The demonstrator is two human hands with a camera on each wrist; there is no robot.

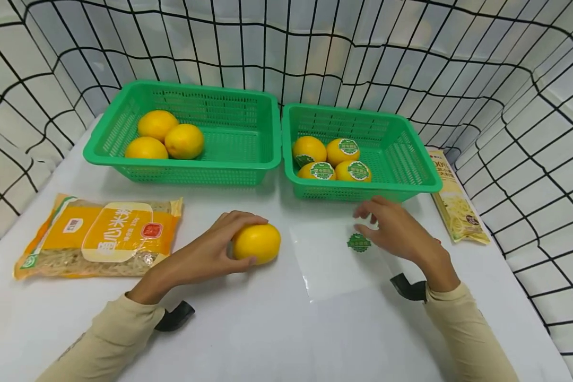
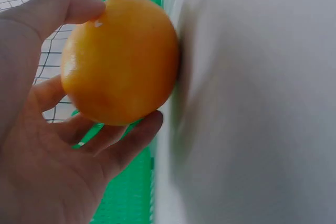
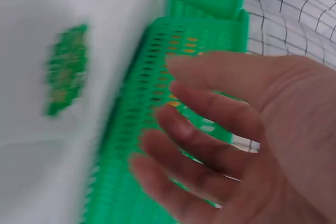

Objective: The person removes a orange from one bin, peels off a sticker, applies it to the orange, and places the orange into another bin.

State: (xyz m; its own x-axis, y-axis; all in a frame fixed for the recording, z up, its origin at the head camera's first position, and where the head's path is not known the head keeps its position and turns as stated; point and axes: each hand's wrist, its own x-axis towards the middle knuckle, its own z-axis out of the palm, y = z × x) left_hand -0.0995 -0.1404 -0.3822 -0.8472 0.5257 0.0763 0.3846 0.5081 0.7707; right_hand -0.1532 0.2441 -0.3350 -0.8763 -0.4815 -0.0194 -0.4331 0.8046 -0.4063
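My left hand [image 1: 219,243] grips a yellow lemon [image 1: 256,244] on the white table, thumb on one side and fingers on the other. In the left wrist view the lemon [image 2: 123,61] looks smooth, with no sticker on the side that shows. To the right, my right hand [image 1: 396,228] hovers over a clear plastic sheet [image 1: 329,270], its fingers loosely bent around nothing. One green oval sticker [image 1: 359,243] lies on that sheet just below the fingertips. The right wrist view shows the same sticker [image 3: 68,72], blurred, apart from the hand.
The left green basket [image 1: 196,172] holds three plain lemons [image 1: 184,141]. Beside it, the right green basket [image 1: 367,191] holds several stickered lemons [image 1: 355,171]. A noodle packet [image 1: 110,233] lies at left, a slim yellow packet [image 1: 458,199] at right. Black wire mesh [image 1: 310,50] surrounds the table.
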